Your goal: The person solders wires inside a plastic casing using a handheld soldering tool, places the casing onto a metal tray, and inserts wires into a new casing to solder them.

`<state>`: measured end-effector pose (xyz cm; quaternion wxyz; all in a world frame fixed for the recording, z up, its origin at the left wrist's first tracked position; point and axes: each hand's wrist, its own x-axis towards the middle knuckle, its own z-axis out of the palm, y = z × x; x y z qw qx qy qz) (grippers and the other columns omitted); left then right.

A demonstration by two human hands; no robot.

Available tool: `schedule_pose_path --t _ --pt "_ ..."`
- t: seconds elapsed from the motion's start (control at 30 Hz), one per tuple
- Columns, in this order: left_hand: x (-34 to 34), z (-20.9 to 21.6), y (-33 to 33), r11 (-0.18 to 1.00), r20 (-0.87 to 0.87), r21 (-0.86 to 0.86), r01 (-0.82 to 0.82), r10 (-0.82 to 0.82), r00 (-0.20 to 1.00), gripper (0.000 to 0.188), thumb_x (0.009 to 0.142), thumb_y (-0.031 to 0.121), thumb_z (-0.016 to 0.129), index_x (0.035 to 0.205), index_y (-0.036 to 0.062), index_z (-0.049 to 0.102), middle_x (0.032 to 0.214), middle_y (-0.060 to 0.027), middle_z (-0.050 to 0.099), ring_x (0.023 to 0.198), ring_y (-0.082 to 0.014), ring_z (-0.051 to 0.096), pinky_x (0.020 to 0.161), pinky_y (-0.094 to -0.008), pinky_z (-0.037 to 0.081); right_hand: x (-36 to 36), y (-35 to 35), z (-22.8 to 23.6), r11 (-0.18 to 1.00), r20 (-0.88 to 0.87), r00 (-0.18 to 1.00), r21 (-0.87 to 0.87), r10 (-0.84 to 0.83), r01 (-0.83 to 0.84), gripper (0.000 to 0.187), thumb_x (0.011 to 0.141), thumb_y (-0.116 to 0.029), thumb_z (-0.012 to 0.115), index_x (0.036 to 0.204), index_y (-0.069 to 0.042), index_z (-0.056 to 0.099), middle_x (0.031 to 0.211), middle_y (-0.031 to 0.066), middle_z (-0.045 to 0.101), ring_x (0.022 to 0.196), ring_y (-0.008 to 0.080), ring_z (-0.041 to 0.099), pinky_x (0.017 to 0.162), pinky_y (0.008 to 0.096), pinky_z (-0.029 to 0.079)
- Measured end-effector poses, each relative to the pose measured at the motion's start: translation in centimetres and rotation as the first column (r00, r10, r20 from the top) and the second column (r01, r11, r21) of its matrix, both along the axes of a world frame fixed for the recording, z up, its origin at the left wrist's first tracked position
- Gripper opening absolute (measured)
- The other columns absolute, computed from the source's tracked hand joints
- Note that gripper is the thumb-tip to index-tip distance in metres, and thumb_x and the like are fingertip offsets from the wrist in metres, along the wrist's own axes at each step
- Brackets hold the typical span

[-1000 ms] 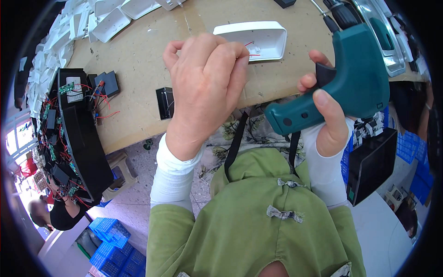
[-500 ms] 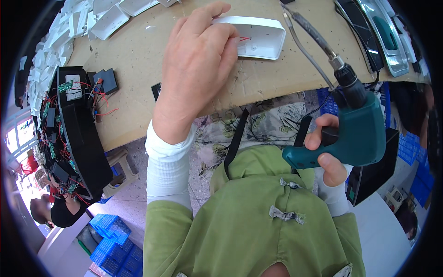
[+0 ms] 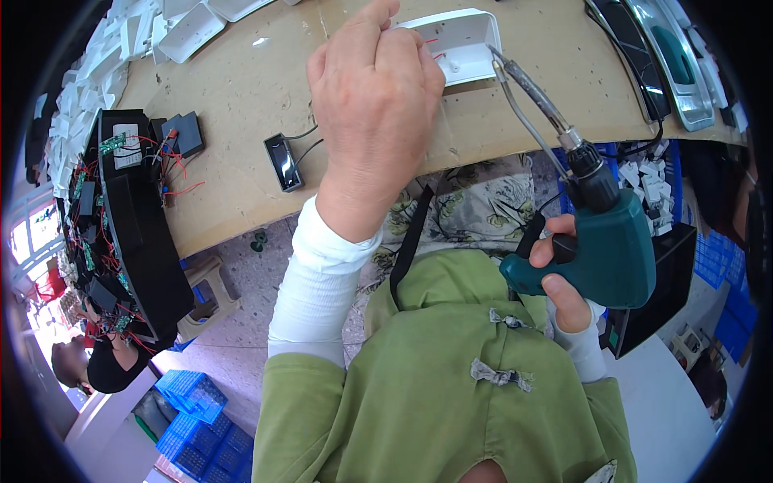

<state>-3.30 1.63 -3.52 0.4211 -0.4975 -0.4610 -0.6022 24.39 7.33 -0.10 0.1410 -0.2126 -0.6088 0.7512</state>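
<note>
A white plastic housing (image 3: 463,66), a long open tray shape with red wires inside, lies at the table's near middle. Its left end is covered by my left hand (image 3: 374,113), which is closed around it; the fingertips are hidden. My right hand (image 3: 564,274) grips a dark green soldering gun (image 3: 616,258), with the index finger by its black trigger. The gun's tip and a thin metal feed tube point up and left, close to the housing's right end. Left of my left hand sits a small black rectangular module (image 3: 283,163), its dark wires running under the hand.
A black bin (image 3: 137,241) with circuit boards and red wires stands at the left edge. White plastic housings (image 3: 189,32) pile up at the far left. A silver tray (image 3: 684,80) is at the far right. Blue crates (image 3: 197,427) stand on the floor; a person sits beyond.
My left hand has moved right, uncovering the black module. The housing has turned, its right end shifting up. The soldering gun has moved left and slightly down, its tip now beside the housing.
</note>
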Motion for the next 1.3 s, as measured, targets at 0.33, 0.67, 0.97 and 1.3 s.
schedule_pose_path --t 0.33,0.67,0.97,1.3 --pt "3.6 2.0 -2.4 0.691 0.050 -0.636 -0.343 0.481 0.875 0.011 0.073 0.002 0.063 0.082 -0.0005 0.058 0.096 -0.0148 0.060 0.081 -0.0269 0.059 0.068 -0.0337 0.050 0.1 -0.3 0.1 0.998 0.035 0.998 0.029 -0.059 0.058 0.053 0.072 0.000 0.060 0.122 0.004 0.046 0.114 0.0135 0.055 0.085 0.0167 0.059 0.078 0.0322 0.047" --pt "3.4 2.0 -2.0 0.693 0.060 -0.623 -0.361 0.503 0.862 0.006 0.075 0.001 0.061 0.079 -0.0024 0.059 0.094 -0.0166 0.059 0.080 -0.0267 0.059 0.067 -0.0329 0.051 -0.5 -0.5 0.2 0.997 0.108 0.992 0.026 -0.070 0.068 0.054 0.070 -0.004 0.060 0.122 0.003 0.045 0.111 0.0122 0.053 0.084 0.0150 0.056 0.076 0.0299 0.045" --pt "5.1 4.6 -1.6 0.726 0.283 -0.649 -0.226 0.507 0.814 0.009 0.075 -0.004 0.059 0.082 -0.0046 0.053 0.097 -0.0230 0.055 0.082 -0.0371 0.056 0.070 -0.0395 0.047 -0.7 -0.2 0.0 0.997 0.141 0.987 0.035 -0.078 0.074 0.054 0.071 -0.008 0.061 0.122 0.002 0.043 0.105 0.0093 0.053 0.084 0.0132 0.053 0.075 0.0270 0.044" --pt "3.6 2.0 -1.5 0.669 0.135 -0.647 -0.366 0.573 0.809 0.005 0.073 0.002 0.062 0.076 -0.0016 0.060 0.093 -0.0152 0.059 0.078 -0.0253 0.059 0.066 -0.0326 0.051 -0.7 -0.1 -0.5 0.997 0.038 0.997 0.034 -0.064 0.063 0.052 0.072 -0.001 0.060 0.122 0.003 0.047 0.115 0.0139 0.054 0.083 0.0168 0.058 0.076 0.0319 0.047"
